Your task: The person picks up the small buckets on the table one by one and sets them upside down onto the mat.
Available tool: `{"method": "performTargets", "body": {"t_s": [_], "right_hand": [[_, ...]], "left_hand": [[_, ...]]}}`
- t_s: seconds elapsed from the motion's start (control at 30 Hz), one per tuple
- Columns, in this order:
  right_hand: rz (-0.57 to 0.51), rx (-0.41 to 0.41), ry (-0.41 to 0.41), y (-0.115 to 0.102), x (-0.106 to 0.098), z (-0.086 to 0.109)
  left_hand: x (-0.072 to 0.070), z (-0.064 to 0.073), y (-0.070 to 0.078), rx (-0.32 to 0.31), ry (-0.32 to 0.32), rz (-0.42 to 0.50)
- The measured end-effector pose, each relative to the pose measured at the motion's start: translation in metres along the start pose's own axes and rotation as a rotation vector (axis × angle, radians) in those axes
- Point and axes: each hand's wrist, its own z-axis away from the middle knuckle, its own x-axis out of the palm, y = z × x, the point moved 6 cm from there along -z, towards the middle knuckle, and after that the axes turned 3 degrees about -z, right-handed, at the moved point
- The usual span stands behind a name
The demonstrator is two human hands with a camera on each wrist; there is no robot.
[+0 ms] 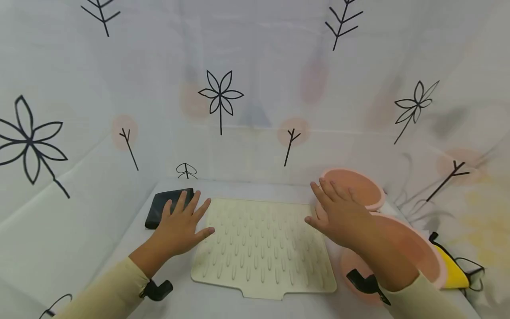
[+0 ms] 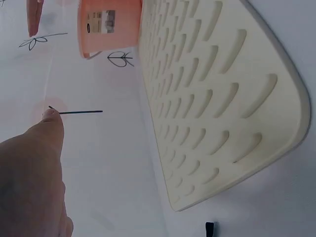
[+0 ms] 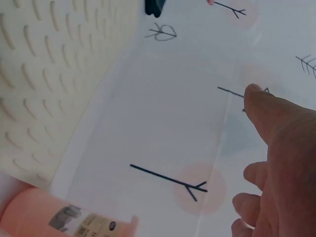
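Note:
A cream plastic washboard (image 1: 263, 248) with rows of raised curved ridges lies flat on the white table, its tabbed edge towards me. My left hand (image 1: 179, 228) hovers over the board's left side, fingers spread and straight, holding nothing. Its fingertips overlap a black folded item (image 1: 158, 209) in the head view. On the other side, my right hand (image 1: 342, 219) is raised with straight fingers, also holding nothing, in front of two pink buckets. In the left wrist view the left thumb (image 2: 49, 128) is clear of the washboard (image 2: 217, 98).
The rear pink bucket (image 1: 381, 198) and the front pink bucket (image 1: 441, 268) stand along the right side. A yellow object (image 1: 454, 272) with black parts is beyond them at the table's right edge. White cloth (image 1: 255, 146) printed with plants hangs behind and at both sides.

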Motion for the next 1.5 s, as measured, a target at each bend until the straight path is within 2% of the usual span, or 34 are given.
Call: {"method": "performTargets", "body": {"t_s": [0.17,0.37,0.57,0.73,0.9,1.07,1.27,1.33,1.5], "right_hand": [[-0.028,0.006,0.043,0.0,-0.008,0.018],[-0.11,0.022,0.119,0.006,-0.005,0.042],[-0.181,0.075,0.106,0.014,0.001,0.06],[-0.168,0.135,0.052,0.024,0.009,0.075],[-0.099,0.173,0.049,0.029,0.014,0.083],[-0.086,0.176,0.087,0.03,0.019,0.091],[-0.08,0.136,0.261,0.029,0.021,0.101],[-0.073,0.153,0.261,0.029,0.025,0.104],[-0.055,0.205,0.2,0.03,0.039,0.106]], "left_hand": [[0.008,0.012,0.004,-0.005,0.016,0.088],[0.022,0.026,0.008,-0.053,0.01,0.23],[0.035,0.034,0.013,-0.083,-0.01,0.281],[0.045,0.034,0.021,-0.087,-0.04,0.334],[0.051,0.03,0.027,-0.096,-0.067,0.369],[0.056,0.029,0.025,-0.114,-0.088,0.405],[0.069,0.025,0.018,-0.144,-0.115,0.475],[0.075,0.026,0.016,-0.156,-0.134,0.5],[0.089,0.031,0.012,-0.175,-0.15,0.564]]}}
